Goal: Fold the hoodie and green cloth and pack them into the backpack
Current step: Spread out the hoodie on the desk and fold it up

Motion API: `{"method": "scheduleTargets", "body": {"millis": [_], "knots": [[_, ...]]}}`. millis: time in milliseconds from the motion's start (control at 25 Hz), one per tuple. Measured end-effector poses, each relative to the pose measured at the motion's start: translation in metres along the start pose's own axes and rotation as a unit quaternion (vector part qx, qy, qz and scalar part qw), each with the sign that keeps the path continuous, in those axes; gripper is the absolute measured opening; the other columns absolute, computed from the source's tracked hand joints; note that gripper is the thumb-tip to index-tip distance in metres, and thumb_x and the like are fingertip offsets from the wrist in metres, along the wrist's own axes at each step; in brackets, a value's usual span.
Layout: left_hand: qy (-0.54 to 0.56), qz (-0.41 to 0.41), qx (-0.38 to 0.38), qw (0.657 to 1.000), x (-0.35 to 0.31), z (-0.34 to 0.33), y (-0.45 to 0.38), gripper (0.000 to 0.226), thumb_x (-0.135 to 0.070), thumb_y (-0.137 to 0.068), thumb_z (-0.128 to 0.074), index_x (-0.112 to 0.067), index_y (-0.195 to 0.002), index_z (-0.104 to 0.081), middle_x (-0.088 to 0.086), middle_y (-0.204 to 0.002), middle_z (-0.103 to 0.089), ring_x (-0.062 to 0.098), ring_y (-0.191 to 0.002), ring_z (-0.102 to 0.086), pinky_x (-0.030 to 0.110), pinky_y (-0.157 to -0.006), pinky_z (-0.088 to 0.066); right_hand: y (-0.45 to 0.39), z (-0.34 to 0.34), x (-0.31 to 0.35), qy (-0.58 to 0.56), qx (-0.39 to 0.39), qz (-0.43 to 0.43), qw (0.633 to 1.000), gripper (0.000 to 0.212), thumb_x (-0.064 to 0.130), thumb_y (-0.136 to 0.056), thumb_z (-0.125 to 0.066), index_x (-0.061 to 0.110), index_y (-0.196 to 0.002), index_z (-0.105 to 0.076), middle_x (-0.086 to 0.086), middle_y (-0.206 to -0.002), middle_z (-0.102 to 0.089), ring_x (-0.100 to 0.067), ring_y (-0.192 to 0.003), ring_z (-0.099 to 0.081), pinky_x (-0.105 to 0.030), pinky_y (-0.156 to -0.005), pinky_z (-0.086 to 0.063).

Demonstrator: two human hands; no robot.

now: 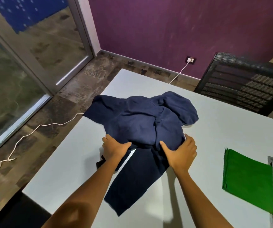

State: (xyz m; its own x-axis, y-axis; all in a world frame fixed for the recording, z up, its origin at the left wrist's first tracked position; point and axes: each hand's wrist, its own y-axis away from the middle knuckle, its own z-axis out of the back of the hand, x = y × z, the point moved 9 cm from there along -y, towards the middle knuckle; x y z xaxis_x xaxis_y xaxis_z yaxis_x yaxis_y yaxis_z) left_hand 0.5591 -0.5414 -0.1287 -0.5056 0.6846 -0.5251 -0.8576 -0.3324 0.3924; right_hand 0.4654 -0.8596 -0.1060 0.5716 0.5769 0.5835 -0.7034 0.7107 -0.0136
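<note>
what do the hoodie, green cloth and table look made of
Hoodie: soft matte navy knit, likely cotton fleece; it creases and slumps. Green cloth: thin matte fabric, folded in flat layers. Table: smooth pale surface, probably laminate; faint sheen.

one navy hoodie, one folded green cloth, two hands, one white table, one mesh chair, one white cable

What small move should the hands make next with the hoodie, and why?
Probably fold the bundle toward the hood. Both the left hand and right hand grip the navy hoodie at its near edge, and a sleeve still trails loose toward the person.
</note>
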Motion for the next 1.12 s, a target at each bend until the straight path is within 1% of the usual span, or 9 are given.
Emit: {"method": "scheduleTargets", "body": {"millis": [200, 320, 400, 480, 600, 720, 880, 960, 1120], "knots": [[-0.011, 0.056, 0.01, 0.998, 0.033, -0.015, 0.018, 0.055, -0.035, -0.077, -0.077, -0.006, -0.116, -0.053, 0.014, -0.12, -0.051, 0.039, -0.108, -0.055, 0.047, -0.079, -0.046, 0.019, -0.049, -0.004, 0.114, 0.087, -0.047, 0.989, 0.122, 0.082, -0.054, -0.068, 0.019, -0.149, -0.024, -0.01, -0.153, -0.029, -0.039, -0.131, -0.037, -0.057, -0.103, -0.036], [0.061, 0.035, 0.039, 0.997, 0.041, -0.01, 0.008, 0.015, -0.016, -0.087, -0.058, -0.005, -0.076, -0.056, 0.015, -0.088, -0.059, 0.038, -0.087, -0.057, 0.047, -0.079, -0.049, -0.005, -0.05, -0.017, 0.109, 0.143, -0.107, 0.978, 0.092, 0.058, -0.078, -0.067, 0.01, -0.145, -0.027, -0.019, -0.144, -0.043, -0.043, -0.124, -0.047, -0.055, -0.101, -0.039], [0.133, 0.049, 0.065, 0.988, 0.048, -0.006, -0.002, 0.015, -0.014, -0.093, -0.049, -0.001, -0.089, -0.057, 0.016, -0.094, -0.059, 0.038, -0.094, -0.057, 0.044, -0.085, -0.047, -0.024, -0.04, -0.012, 0.077, 0.145, -0.077, 0.983, 0.065, 0.044, -0.089, -0.06, 0.008, -0.138, -0.037, -0.021, -0.13, -0.057, -0.044, -0.115, -0.055, -0.052, -0.098, -0.042], [0.247, 0.109, 0.104, 0.957, 0.061, -0.003, -0.01, 0.04, -0.025, -0.089, -0.046, 0.001, -0.117, -0.058, 0.019, -0.114, -0.061, 0.04, -0.107, -0.057, 0.046, -0.098, -0.048, -0.036, -0.021, -0.006, 0.0, 0.126, -0.062, 0.99, 0.054, 0.039, -0.09, -0.06, 0.009, -0.131, -0.041, -0.021, -0.122, -0.062, -0.045, -0.108, -0.059, -0.049, -0.091, -0.046], [0.315, 0.112, 0.123, 0.934, 0.085, 0.002, -0.035, 0.055, -0.037, -0.076, -0.04, -0.007, -0.118, -0.059, 0.018, -0.12, -0.063, 0.037, -0.109, -0.059, 0.052, -0.104, -0.046, -0.049, 0.014, 0.003, -0.097, 0.091, -0.069, 0.989, 0.047, 0.04, -0.087, -0.063, 0.013, -0.12, -0.043, -0.018, -0.114, -0.063, -0.043, -0.103, -0.06, -0.042, -0.081, -0.045], [0.255, 0.057, 0.129, 0.957, 0.053, 0.052, -0.013, 0.036, -0.034, -0.091, -0.046, -0.009, -0.105, -0.067, 0.016, -0.116, -0.07, 0.027, -0.102, -0.064, 0.046, -0.102, -0.047, -0.072, 0.054, 0.016, -0.127, 0.053, -0.054, 0.989, 0.04, 0.037, -0.083, -0.066, 0.016, -0.112, -0.047, -0.012, -0.106, -0.064, -0.037, -0.099, -0.061, -0.036, -0.076, -0.041], [0.128, 0.043, 0.362, 0.922, 0.047, 0.077, 0.032, 0.058, -0.07, -0.064, -0.076, -0.026, -0.1, -0.078, -0.006, -0.102, -0.077, 0.007, -0.096, -0.07, 0.024, -0.089, -0.052, -0.114, 0.1, 0.025, -0.139, 0.039, -0.044, 0.989, 0.031, 0.034, -0.072, -0.067, 0.024, -0.101, -0.061, -0.004, -0.096, -0.068, -0.031, -0.095, -0.065, -0.035, -0.081, -0.05], [0.024, 0.091, 0.403, 0.91, 0.08, 0.093, 0.033, 0.054, -0.051, -0.072, -0.081, -0.016, -0.113, -0.074, 0.006, -0.114, -0.074, 0.019, -0.109, -0.067, 0.036, -0.103, -0.047, -0.136, 0.123, 0.032, -0.11, 0.045, -0.032, 0.992, 0.032, 0.032, -0.069, -0.067, 0.023, -0.099, -0.066, -0.002, -0.094, -0.067, -0.027, -0.093, -0.065, -0.035, -0.084, -0.052], [0.054, 0.215, 0.484, 0.846, 0.128, 0.104, 0.043, 0.058, -0.018, -0.074, -0.086, 0.006, -0.123, -0.066, 0.026, -0.128, -0.063, 0.037, -0.121, -0.061, 0.048, -0.113, -0.039, -0.174, 0.122, 0.068, 0.017, 0.157, 0.038, 0.987, 0.025, 0.029, -0.063, -0.07, 0.011, -0.081, -0.072, -0.005, -0.089, -0.07, -0.027, -0.086, -0.062, -0.039, -0.081, -0.053]]}}
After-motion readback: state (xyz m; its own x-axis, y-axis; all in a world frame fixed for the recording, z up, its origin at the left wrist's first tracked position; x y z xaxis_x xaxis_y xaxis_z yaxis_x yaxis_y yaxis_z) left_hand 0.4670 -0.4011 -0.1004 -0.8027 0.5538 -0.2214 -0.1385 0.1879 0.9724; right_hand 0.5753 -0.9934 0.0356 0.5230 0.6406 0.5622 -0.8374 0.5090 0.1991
